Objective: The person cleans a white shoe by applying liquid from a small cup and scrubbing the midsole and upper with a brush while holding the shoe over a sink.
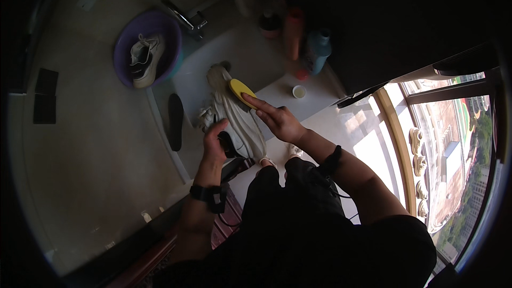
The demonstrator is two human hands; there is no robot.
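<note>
A white sneaker [236, 124] is tilted over the sink [240, 44], its sole side facing right and its toe pointing away from me. My left hand [215, 144] grips it near the ankle opening, thumb on top. In my right hand [280, 122] is a yellow-backed scrub brush [242, 92], its dark bristles against the shoe's side near the toe. The fingers of that hand lie along the brush's back. Left of the shoe, a dark insole [175, 122] rests on the sink's edge.
A purple basin [120, 54] holding another white sneaker [148, 62] stands left of the chrome faucet [180, 14]. An orange bottle [293, 34], a blue bottle [319, 52], a red cap [302, 74] and a small white cup [299, 92] sit at the right. Several shoes [419, 166] line the window ledge.
</note>
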